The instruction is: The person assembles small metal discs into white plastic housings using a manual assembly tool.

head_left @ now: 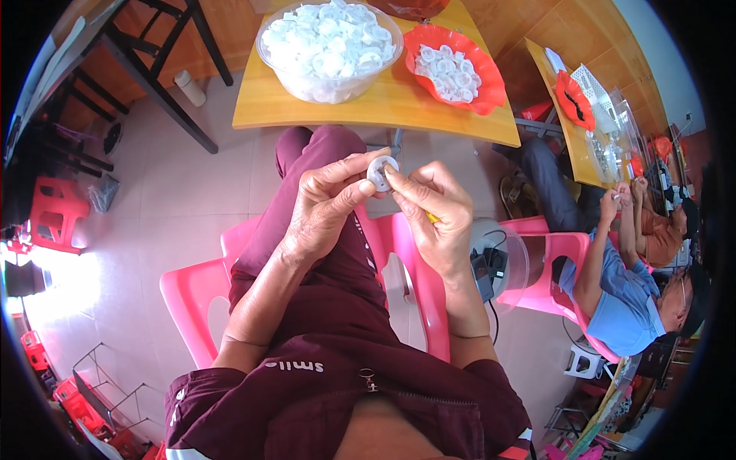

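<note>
Above my lap, my left hand (pixel 326 201) is closed, pinching a small round white plastic part (pixel 381 173) between thumb and fingertips. Close on its right, my right hand (pixel 438 213) is closed too, with its thumb and forefinger at the part's face. A thin yellow thing (pixel 432 218) shows between the curled fingers of my right hand; most of it is hidden, so its kind is unclear. Beyond my hands, a clear plastic bowl (pixel 330 80) stands heaped with white plastic parts. To its right, a red scalloped dish (pixel 491 80) holds more small translucent round parts.
Bowl and dish stand on a yellow wooden table (pixel 261 111). Pink plastic chairs (pixel 188 307) are around me. On the right, a clear round tub (pixel 515 264) has black adapters and cords on it. Two people (pixel 621 295) sit farther right, beside another table (pixel 586 165).
</note>
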The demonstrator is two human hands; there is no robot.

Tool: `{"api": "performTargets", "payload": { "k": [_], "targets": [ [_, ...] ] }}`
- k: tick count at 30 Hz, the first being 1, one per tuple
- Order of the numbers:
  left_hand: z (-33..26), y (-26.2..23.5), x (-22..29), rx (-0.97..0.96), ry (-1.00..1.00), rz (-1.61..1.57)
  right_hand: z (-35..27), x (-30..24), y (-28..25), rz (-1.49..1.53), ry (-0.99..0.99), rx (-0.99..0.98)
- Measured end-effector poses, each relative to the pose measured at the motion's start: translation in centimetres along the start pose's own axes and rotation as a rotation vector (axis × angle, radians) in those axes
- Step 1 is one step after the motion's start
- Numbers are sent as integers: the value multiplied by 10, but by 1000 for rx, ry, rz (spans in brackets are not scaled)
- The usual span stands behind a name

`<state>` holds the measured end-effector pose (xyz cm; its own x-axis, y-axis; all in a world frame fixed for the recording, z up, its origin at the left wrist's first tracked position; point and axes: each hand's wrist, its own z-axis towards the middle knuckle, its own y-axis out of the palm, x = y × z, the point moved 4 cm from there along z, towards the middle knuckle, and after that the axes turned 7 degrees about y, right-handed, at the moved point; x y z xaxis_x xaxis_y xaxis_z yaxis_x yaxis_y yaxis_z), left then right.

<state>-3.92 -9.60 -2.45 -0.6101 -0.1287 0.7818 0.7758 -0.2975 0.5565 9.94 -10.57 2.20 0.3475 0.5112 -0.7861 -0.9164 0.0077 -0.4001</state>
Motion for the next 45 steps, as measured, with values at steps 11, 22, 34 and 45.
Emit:
{"api": "performTargets", "payload": {
  "k": [11,22,34,45],
  "targets": [
    [1,0,0,-7,33,37,-3,2,1,-114,33,11],
    [1,0,2,4,21,50,-1,3,1,-8,18,1],
    [2,-3,3,1,31,102,-2,5,4,-115,-14,24],
    [1,-3,5,64,55,212,-11,-5,17,-594,-119,104]
  ]
}}
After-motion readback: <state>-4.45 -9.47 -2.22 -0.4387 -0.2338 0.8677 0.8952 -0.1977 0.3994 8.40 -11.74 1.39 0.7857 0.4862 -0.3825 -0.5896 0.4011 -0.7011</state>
